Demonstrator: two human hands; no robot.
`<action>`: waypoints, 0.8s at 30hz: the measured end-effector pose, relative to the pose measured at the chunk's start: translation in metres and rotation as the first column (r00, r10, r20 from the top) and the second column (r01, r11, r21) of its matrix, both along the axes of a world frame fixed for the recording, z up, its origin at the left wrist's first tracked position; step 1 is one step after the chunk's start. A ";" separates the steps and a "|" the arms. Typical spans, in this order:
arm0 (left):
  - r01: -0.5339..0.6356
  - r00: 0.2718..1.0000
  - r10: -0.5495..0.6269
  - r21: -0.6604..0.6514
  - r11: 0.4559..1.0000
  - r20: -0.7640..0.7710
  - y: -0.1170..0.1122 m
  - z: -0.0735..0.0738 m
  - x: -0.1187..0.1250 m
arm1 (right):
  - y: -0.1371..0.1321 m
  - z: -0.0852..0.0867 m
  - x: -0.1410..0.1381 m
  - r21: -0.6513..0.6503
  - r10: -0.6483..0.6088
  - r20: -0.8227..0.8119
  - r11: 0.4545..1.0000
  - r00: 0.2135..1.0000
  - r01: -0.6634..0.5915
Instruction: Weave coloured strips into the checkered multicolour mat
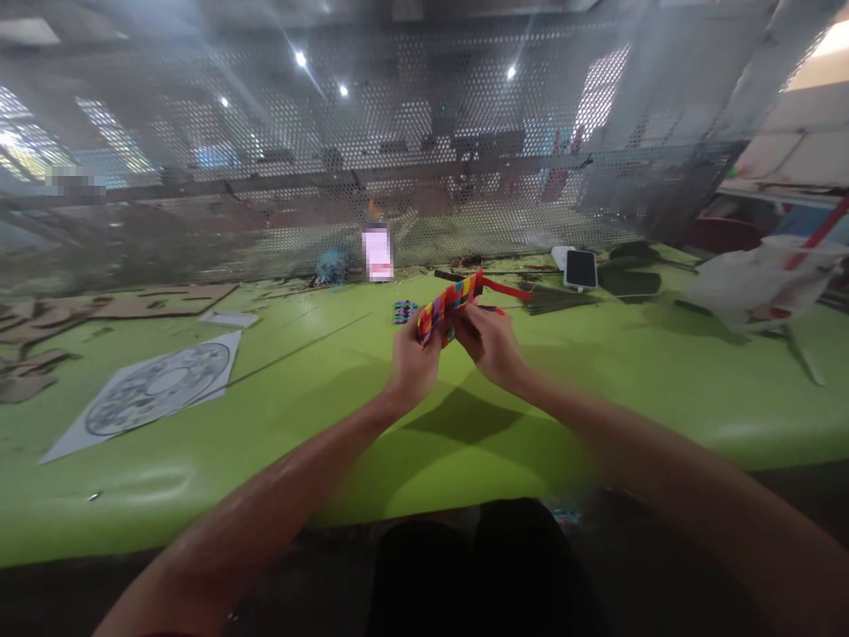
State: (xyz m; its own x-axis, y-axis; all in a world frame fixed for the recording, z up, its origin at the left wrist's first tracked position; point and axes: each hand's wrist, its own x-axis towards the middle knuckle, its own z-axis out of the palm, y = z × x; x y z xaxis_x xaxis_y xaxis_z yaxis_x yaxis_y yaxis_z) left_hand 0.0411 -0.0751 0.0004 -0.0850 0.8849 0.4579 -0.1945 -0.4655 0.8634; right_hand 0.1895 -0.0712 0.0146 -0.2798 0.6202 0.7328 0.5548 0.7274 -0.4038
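Note:
Between my two hands is a woven strip piece (451, 303) in red, yellow, orange, blue and purple, tilted up toward the right above the table. My left hand (416, 358) is closed on its left end. At the right end, the fingers of my right hand (494, 345) pinch the piece from below. A loose red strip (508, 289) sticks out from its upper right corner. Just beyond my left hand, a small dark and blue woven piece (403, 311) lies on the green tabletop (318, 354). My fingers hide the lower side of the held piece.
A paper with a circular pattern (163, 382) and cardboard pieces (106, 305) lie at left. Dark flat strips (563, 299) and a white device with a dark screen (580, 269) are at right, near a plastic bag (749, 279). Behind stands a perforated metal screen (424, 177).

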 end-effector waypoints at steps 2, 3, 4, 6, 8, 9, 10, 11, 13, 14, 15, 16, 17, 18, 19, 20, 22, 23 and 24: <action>0.020 1.000 -0.020 0.002 1.000 0.001 0.000 0.000 0.000 | 0.000 -0.001 0.000 -0.008 0.011 -0.011 1.000 1.000 -0.011; 0.024 1.000 -0.024 0.001 1.000 -0.002 0.000 -0.001 0.000 | 0.000 -0.001 0.000 -0.017 0.022 -0.014 1.000 1.000 -0.022; 0.025 1.000 -0.025 -0.001 1.000 -0.005 0.001 -0.002 0.000 | 0.000 -0.001 0.000 -0.027 0.033 -0.016 0.999 0.999 -0.033; 0.019 1.000 -0.019 -0.008 1.000 -0.011 0.002 -0.003 -0.001 | 0.000 -0.002 0.001 -0.042 0.051 -0.015 0.998 0.999 -0.051; 0.020 1.000 -0.020 -0.015 1.000 -0.017 0.002 -0.004 -0.002 | 0.000 -0.001 0.001 -0.046 0.059 -0.018 0.997 0.998 -0.060; 0.022 1.000 -0.023 -0.023 0.999 -0.017 0.002 -0.003 -0.002 | 0.000 -0.001 0.000 -0.049 0.061 -0.017 0.997 0.998 -0.061; 0.025 1.000 -0.026 -0.039 0.999 -0.013 0.002 -0.002 -0.002 | 0.000 0.000 0.000 -0.054 0.057 -0.015 0.997 0.998 -0.058; 0.030 1.000 -0.030 -0.062 0.998 -0.006 0.002 -0.001 -0.003 | 0.001 0.002 0.000 -0.065 0.048 -0.010 0.997 0.999 -0.048; 0.047 0.999 -0.045 -0.121 0.992 0.017 0.002 0.004 -0.004 | 0.003 0.007 0.000 -0.096 0.027 0.004 0.995 1.000 -0.026; 0.053 0.998 -0.049 -0.150 0.987 0.032 0.003 0.006 -0.005 | 0.004 0.010 0.002 -0.113 0.009 0.003 0.994 1.000 -0.009; 0.055 0.998 -0.048 -0.176 0.983 0.043 0.004 0.008 -0.006 | 0.006 0.013 0.004 -0.129 -0.012 -0.004 0.992 1.000 0.011; 0.049 0.998 -0.039 -0.195 0.980 0.054 0.006 0.010 -0.008 | 0.009 0.016 0.007 -0.146 -0.043 -0.020 0.988 0.999 0.039; 0.036 0.998 -0.023 -0.210 0.977 0.067 0.008 0.011 -0.010 | 0.012 0.019 0.011 -0.163 -0.090 -0.049 0.983 0.995 0.081; 0.021 0.997 -0.003 -0.225 0.974 0.080 0.011 0.012 -0.013 | 0.016 0.021 0.016 -0.188 -0.136 -0.079 0.975 0.988 0.119; 0.013 0.995 0.010 -0.239 0.971 0.096 0.014 0.013 -0.016 | 0.020 0.022 0.021 -0.230 -0.188 -0.114 0.960 0.976 0.158; 0.025 0.994 0.004 -0.255 0.967 0.111 0.016 0.014 -0.019 | 0.024 0.023 0.026 -0.302 -0.203 -0.139 0.941 0.969 0.154; 0.099 0.987 -0.058 -0.290 0.952 0.148 0.020 0.015 -0.024 | 0.034 0.023 0.035 -0.467 -0.174 -0.223 0.883 0.959 0.052; 0.143 0.982 -0.096 -0.307 0.941 0.165 0.021 0.016 -0.025 | 0.037 0.022 0.038 -0.533 -0.126 -0.275 0.845 0.953 -0.042; 0.180 0.976 -0.127 -0.323 0.929 0.177 0.021 0.017 -0.027 | 0.040 0.021 0.040 -0.580 -0.074 -0.338 0.802 0.938 -0.145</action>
